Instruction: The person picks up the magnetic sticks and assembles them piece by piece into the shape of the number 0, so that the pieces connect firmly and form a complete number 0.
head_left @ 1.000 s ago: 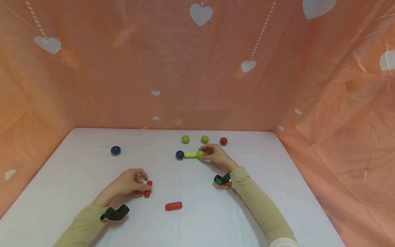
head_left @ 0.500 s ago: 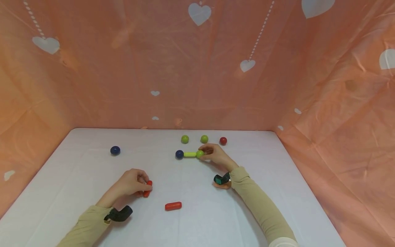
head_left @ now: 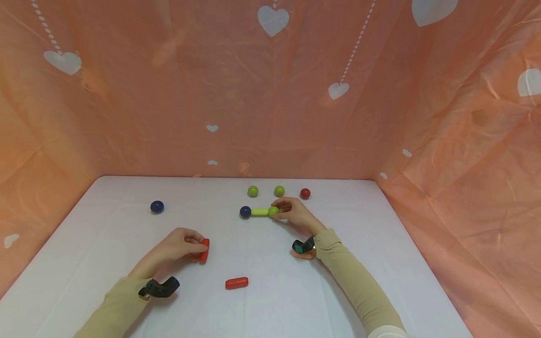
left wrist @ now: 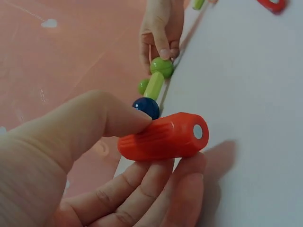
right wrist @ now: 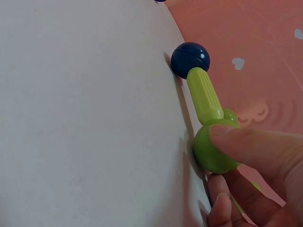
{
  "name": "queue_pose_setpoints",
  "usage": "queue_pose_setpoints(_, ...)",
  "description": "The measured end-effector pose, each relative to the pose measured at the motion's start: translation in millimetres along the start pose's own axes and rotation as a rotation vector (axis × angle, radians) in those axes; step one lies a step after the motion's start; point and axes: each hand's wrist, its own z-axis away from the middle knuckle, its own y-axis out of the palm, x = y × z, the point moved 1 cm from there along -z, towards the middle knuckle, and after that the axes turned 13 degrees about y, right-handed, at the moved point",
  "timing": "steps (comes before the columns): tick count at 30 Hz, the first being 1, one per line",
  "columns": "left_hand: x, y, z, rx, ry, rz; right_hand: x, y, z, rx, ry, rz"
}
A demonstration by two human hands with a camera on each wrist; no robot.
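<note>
Left hand (head_left: pixel 179 245), lower left of the head view, pinches a red rod (left wrist: pixel 163 139). Right hand (head_left: pixel 297 215), right of centre, grips a green ball (right wrist: pixel 210 151), joined by a green rod (head_left: pixel 259 212) to a blue ball (head_left: pixel 245 212).

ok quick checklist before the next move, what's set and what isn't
1. Left hand grips the red faceted rod: ok
2. Right hand holds the glossy lime green ball: ok
3. Ribbed lime green rod meets that ball and the glossy dark blue ball: ok
4. Held red rod touches that blue ball: not ok, apart
5. Pale round disc at each end of the held rod: cannot tell, one end hidden
</note>
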Motion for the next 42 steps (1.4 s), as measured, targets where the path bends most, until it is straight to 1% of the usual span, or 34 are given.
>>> queue_pose_setpoints(3,-0.9,1.6,-7.9,-0.011,-0.036,0.017,0,0.2,0,0.002,0.000,0.000)
queue_pose_setpoints(8,-2.1,7.9,-22.8,-0.014,-0.089,0.094,0,0.6,-1,0.001,-0.002,0.000)
queue_pose_setpoints(11,-2.7,13.1,-30.6,-0.032,-0.122,0.128,0,0.8,-2,-0.001,-0.006,0.004)
queue_pose_setpoints(13,-2.6,17.0,-36.3,-0.044,-0.132,0.155,0,0.8,-2,0.003,-0.004,0.002)
queue_pose_setpoints(17,-2.4,26.0,-50.0,-0.059,-0.112,0.229,-1,-0.3,-2,0.005,-0.009,0.001)
queue_pose_setpoints(20,-4.5,33.5,-59.6,-0.078,-0.112,0.287,0,-1.4,-2,0.003,-0.010,0.006)
queue_pose_setpoints(22,-6.5,38.3,-66.1,-0.093,-0.125,0.315,0,-1.8,-1,0.003,-0.009,0.009)
queue_pose_setpoints(26,-10.6,46.5,-79.0,-0.104,-0.122,0.327,0,-2.0,0,0.003,-0.011,0.015)
queue_pose_setpoints(29,-12.0,50.2,-85.8,-0.108,-0.132,0.342,-1,-1.7,-1,0.004,-0.006,0.015)
queue_pose_setpoints(32,-12.0,52.4,-89.5,-0.118,-0.146,0.353,-2,-1.3,-2,0.003,0.004,0.011)
queue_pose_setpoints(36,-11.6,54.0,-92.4,-0.119,-0.142,0.366,-3,-1.1,-2,0.001,0.002,0.011)
queue_pose_setpoints(39,-11.5,55.0,-95.8,-0.126,-0.137,0.361,-3,-1.2,-3,0.002,-0.006,0.013)
queue_pose_setpoints(42,-11.3,55.1,-99.9,-0.144,-0.149,0.344,-4,-1.6,-3,0.009,-0.018,0.007)
